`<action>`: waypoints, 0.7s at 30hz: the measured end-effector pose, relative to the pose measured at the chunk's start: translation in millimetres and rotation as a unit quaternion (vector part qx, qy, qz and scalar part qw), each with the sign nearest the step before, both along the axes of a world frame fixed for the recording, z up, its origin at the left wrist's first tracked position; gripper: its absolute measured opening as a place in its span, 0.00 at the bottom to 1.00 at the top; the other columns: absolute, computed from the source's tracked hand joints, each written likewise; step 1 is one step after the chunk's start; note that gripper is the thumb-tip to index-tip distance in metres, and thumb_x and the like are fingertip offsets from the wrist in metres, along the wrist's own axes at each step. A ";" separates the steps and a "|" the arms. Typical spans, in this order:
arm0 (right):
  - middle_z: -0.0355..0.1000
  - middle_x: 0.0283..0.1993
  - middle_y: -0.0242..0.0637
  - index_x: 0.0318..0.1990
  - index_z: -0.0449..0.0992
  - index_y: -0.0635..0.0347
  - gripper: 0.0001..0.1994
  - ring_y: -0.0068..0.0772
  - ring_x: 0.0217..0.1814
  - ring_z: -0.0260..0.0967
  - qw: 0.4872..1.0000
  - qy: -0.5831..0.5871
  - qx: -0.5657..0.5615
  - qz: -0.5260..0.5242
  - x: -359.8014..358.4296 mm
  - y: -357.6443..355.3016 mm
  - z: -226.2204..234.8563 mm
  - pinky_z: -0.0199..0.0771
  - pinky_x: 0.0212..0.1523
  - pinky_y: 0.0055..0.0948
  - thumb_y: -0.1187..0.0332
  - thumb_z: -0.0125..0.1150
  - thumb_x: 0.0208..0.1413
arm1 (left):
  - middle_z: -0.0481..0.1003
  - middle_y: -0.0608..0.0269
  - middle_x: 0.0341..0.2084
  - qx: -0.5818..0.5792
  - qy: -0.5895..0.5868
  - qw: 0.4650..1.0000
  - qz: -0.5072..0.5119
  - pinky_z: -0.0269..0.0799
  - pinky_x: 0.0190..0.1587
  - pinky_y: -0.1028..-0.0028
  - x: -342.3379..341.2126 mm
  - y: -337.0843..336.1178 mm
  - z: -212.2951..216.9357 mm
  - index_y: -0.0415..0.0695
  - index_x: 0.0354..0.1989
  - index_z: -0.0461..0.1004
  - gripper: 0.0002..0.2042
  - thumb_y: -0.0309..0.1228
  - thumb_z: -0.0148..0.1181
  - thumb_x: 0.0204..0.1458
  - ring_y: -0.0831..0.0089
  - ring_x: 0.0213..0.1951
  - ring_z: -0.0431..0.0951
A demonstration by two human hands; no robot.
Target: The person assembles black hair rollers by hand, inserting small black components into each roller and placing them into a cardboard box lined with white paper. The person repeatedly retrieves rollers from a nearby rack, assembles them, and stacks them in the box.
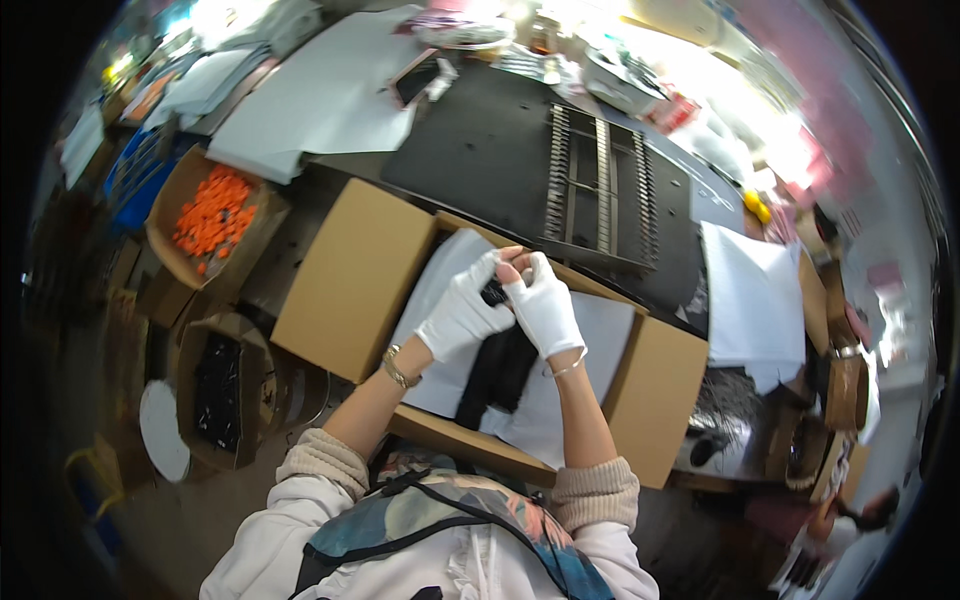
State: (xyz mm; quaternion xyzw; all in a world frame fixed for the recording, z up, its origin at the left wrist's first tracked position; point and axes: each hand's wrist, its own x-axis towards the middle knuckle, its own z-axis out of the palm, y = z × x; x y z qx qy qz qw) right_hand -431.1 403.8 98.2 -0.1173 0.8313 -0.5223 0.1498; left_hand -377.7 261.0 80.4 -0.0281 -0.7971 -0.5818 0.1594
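My left hand (466,312) and my right hand (546,308) wear white gloves with bare fingertips and meet over an open cardboard box (352,275). Both are closed, the fingertips pinched together. A small dark thing (493,292) shows between the palms; its kind cannot be made out, nor what the fingertips hold. Below the hands, black bundled pieces (500,372) lie in the box on white paper (600,340). The gloves partly hide them.
Beyond the box, a metal rack with toothed rails (603,185) lies on a black board (470,150), near a phone (418,78). On the left stand a carton of orange parts (215,215) and a carton of black parts (217,390). Another person (835,525) is at the lower right.
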 end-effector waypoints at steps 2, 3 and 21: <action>0.78 0.37 0.52 0.46 0.71 0.61 0.11 0.48 0.33 0.79 0.996 0.073 0.003 0.051 12.3 -19.2 -0.6 0.74 0.33 0.36 0.62 0.53 0.66 | 0.77 0.51 0.51 -0.032 0.010 0.999 0.007 0.75 0.51 0.69 24.6 -17.9 3.5 0.48 0.70 0.60 0.39 0.27 0.66 0.44 0.63 0.45 0.81; 0.71 0.25 0.34 0.42 0.72 0.61 0.10 0.22 0.22 0.69 0.997 0.065 -0.014 0.046 21.6 -36.3 0.7 0.69 0.25 0.26 0.64 0.49 0.69 | 0.78 0.52 0.50 0.028 -0.049 0.998 0.038 0.75 0.51 0.70 36.6 -25.4 6.3 0.47 0.69 0.61 0.38 0.24 0.64 0.44 0.63 0.43 0.81; 0.74 0.50 0.41 0.58 0.72 0.59 0.18 0.34 0.46 0.72 0.983 -0.107 -0.064 0.137 115.5 -93.9 -25.5 0.73 0.49 0.33 0.58 0.50 0.69 | 0.73 0.56 0.53 0.594 0.049 0.794 0.120 0.69 0.60 0.69 122.2 -50.6 -30.1 0.47 0.46 0.71 0.12 0.23 0.62 0.54 0.71 0.54 0.72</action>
